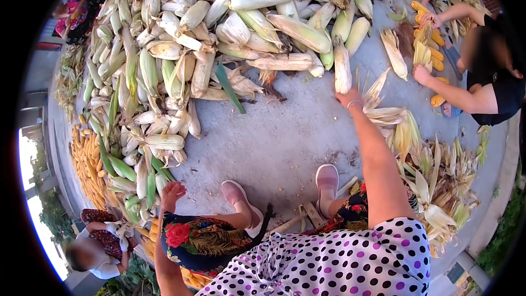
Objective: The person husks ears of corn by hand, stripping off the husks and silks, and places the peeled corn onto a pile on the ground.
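My right hand [349, 98] is stretched forward, its fingers closed around the lower end of an unhusked ear of corn [342, 68]. The ear's pale husk is still on, and its far end lies against the big heap of unhusked corn [181, 49]. My left hand [173, 195] is raised beside my left knee. Its fingers are apart and slightly curled, with nothing in them. Green-husked ears [123, 169] lie just beyond it. Bare yellow cobs [189, 278] show below my left leg, partly hidden by my clothes.
Stripped husks [433, 186] are piled at my right. At the far left lies a heap of bare yellow cobs [87, 153]. One person [496, 77] at the right holds corn beside yellow cobs [436, 57]. Other people sit at lower left, upper left and upper right.
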